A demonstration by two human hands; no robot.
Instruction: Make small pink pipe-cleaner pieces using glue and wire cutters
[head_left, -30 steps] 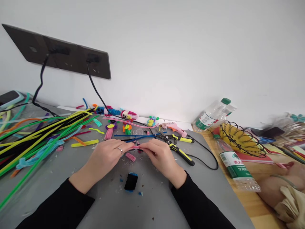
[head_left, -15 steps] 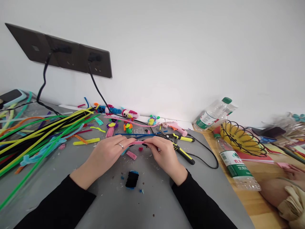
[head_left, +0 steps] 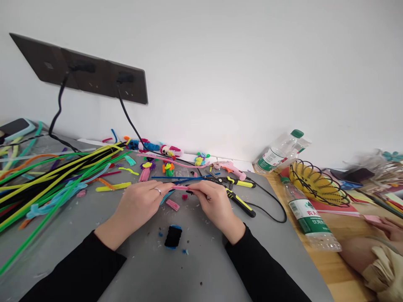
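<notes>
Pink strip (head_left: pixel 181 187) held level between two pinching hands

Two clear bottles and a yellow basket take up the right side of the work area. The green-capped rear bottle (head_left: pixel 272 157) leans near the wall; whether it holds any liquid cannot be told. The front bottle (head_left: pixel 310 218) lies across the wooden table (head_left: pixel 341 289), cap towards the wall, its contents equally unclear. Behind it, the yellow basket (head_left: pixel 304 178), ringed with black wire loops, is tipped at an angle. A small clear plastic piece (head_left: pixel 182 173) beyond the hands is too blurred to identify as a container.

The left hand (head_left: pixel 138 209) grips the strip's left end and the right hand (head_left: pixel 215 205) its right end, thumbs and fingers closed on it; only the middle shows, above the grey mat (head_left: pixel 151 277). Its long axis runs left to right, roughly parallel to the foot of the wall, with one end pointing into each hand.

Just nearer the wearer lies a short pink bundle (head_left: pixel 173 204), slanting down to the right, and nearer again a black fuzzy block (head_left: pixel 173 238) edged with blue. Yellow-handled pliers (head_left: pixel 242 204) rest to the right of the right hand.
</notes>
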